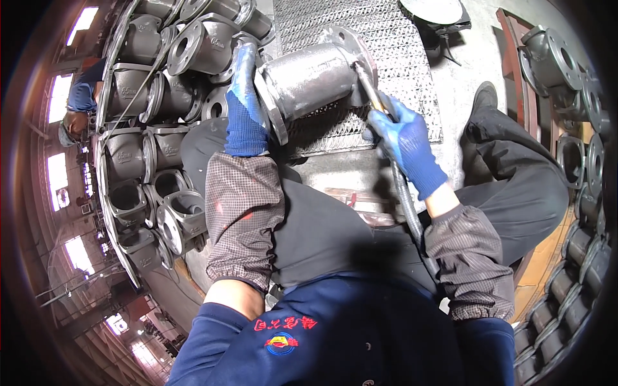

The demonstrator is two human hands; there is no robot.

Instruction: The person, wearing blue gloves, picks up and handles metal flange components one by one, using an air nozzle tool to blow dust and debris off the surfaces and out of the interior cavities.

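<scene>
A grey cast-metal flanged pipe fitting [309, 80] lies tilted on a metal mesh-topped bench in front of me. My left hand [244, 96], in a blue glove, grips the flange at its left end; part of the fingers is hidden. Wrapped around a slim rod-like tool [369, 87] is my right hand [400, 135], also gloved in blue. The tool's tip meets the fitting near its right flange. A dark hose [407, 202] trails from below that hand toward my lap.
Many similar fittings [129, 157] are heaped in a rimmed container at left. More fittings [557, 61] stand at right, by a reddish metal frame [515, 64]. A round-topped stool [432, 9] is beyond the mesh bench [412, 83]. Another person [84, 96] is at far left.
</scene>
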